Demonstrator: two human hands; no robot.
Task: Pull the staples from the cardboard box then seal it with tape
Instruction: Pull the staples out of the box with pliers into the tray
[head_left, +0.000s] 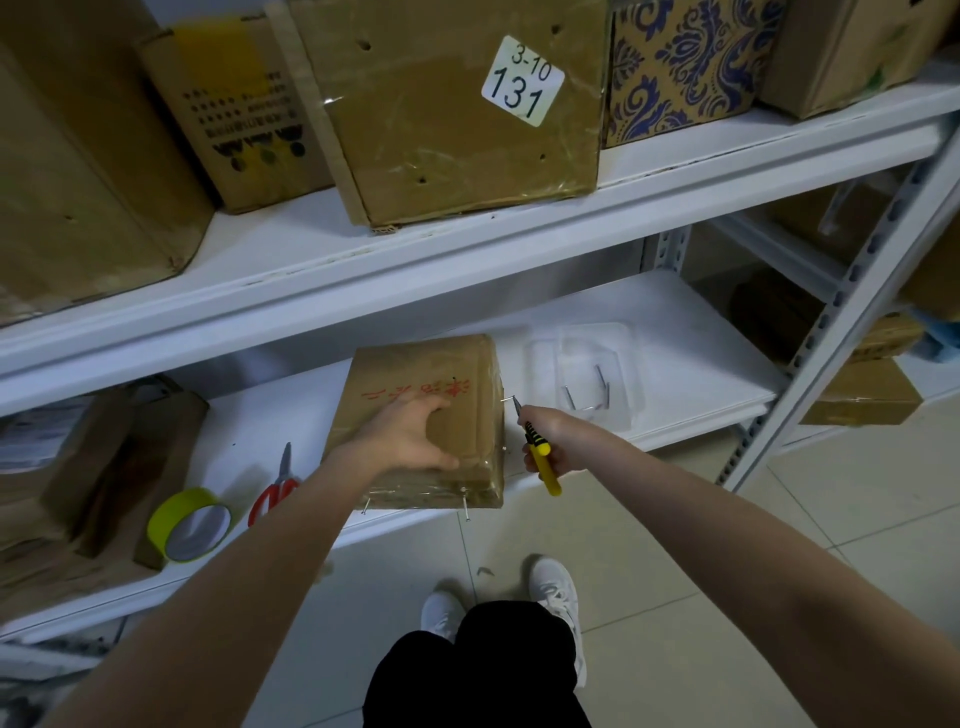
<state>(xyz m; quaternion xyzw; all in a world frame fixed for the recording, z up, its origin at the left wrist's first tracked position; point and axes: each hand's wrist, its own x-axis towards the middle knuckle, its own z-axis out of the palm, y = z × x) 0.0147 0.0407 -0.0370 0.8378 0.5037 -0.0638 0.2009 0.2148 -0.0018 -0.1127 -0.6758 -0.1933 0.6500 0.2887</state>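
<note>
Head view: cardboard box (415, 364) sits on the lower shelf (675, 332), staples (466, 506) poking from its near edge. Our left hand (410, 439) presses its top, fingers (431, 405) spread flat. Our right hand (545, 434) grips yellow-handled pliers (548, 467), nose at a side staple (506, 400) on the box's right edge. Tape roll (189, 525) and scissors (275, 488) lie left of it.

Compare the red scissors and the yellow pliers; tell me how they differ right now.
Handles: the scissors have red ones, the pliers yellow with black. Place: the scissors lie untouched on the shelf left of the box; the right hand grips the pliers on the box's right. Work: the pliers' nose is at a staple sticking from the box; the scissors are idle. Both point their metal tips away from the person.
</note>
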